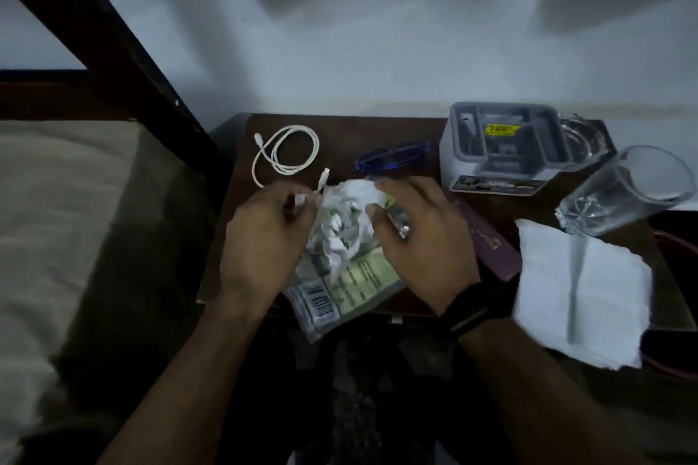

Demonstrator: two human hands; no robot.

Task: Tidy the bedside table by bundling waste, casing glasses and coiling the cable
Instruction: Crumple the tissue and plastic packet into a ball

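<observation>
hands point(342, 234) pressing crumpled tissue point(349, 217) into wrapper point(340, 291)

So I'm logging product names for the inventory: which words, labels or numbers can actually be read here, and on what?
None can be read with confidence.
Yellow sticker inside the grey organiser box: dark print, blurred.
Label strip on the box front: blurred.
Plastic packet under the crumpled tissue: a barcode and lines of small print, illegible.
Purple case: faint marking, unreadable.
</observation>
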